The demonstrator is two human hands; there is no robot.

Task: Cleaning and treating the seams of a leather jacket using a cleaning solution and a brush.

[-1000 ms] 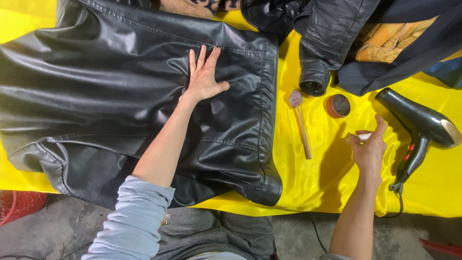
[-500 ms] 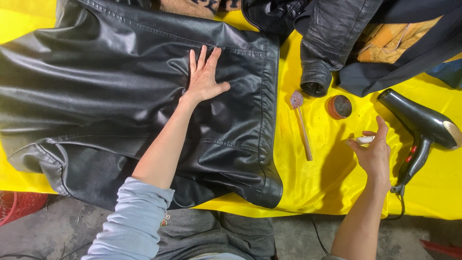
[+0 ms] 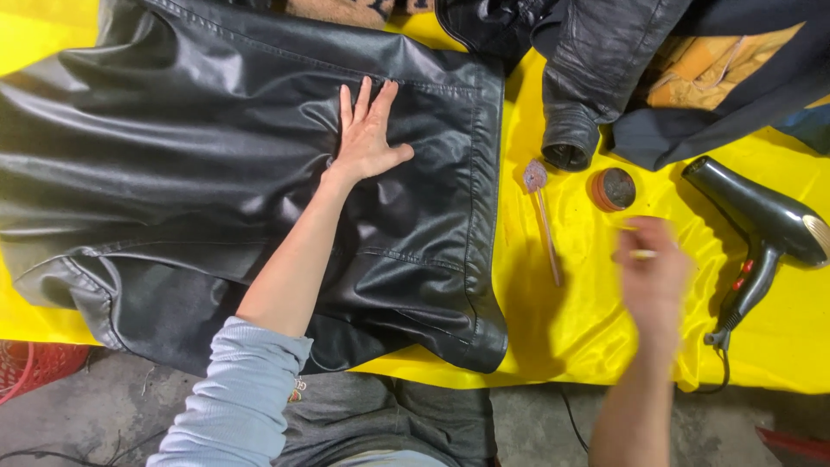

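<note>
Leather work is at the application stage, as judged from the layout. Left hand (image 3: 370, 138) lies flat on the black leather jacket (image 3: 216, 173), fingers spread and straight, palm pressing the panel near the stitched front edge; it grips nothing. Right hand (image 3: 653, 272) hovers over the yellow cloth (image 3: 571, 329) covering the table, toward the right edge. It is motion-blurred; the fingers appear pinched on a small pale item (image 3: 641, 253), but its kind cannot be told.

The jacket occupies the left and centre of the table, its hem overhanging the near edge. Surface is smooth, glossy and creased, with raised seams.

Between jacket and right hand lie a thin stick-handled applicator (image 3: 543, 216) with a tufted head and a small round open tin (image 3: 612, 188) with dark contents. A black hair dryer (image 3: 761, 225) rests at the right edge. A second dark leather sleeve (image 3: 588, 95) lies at the far edge.

A next move likely calls for keeping the panel taut under the left palm.
</note>
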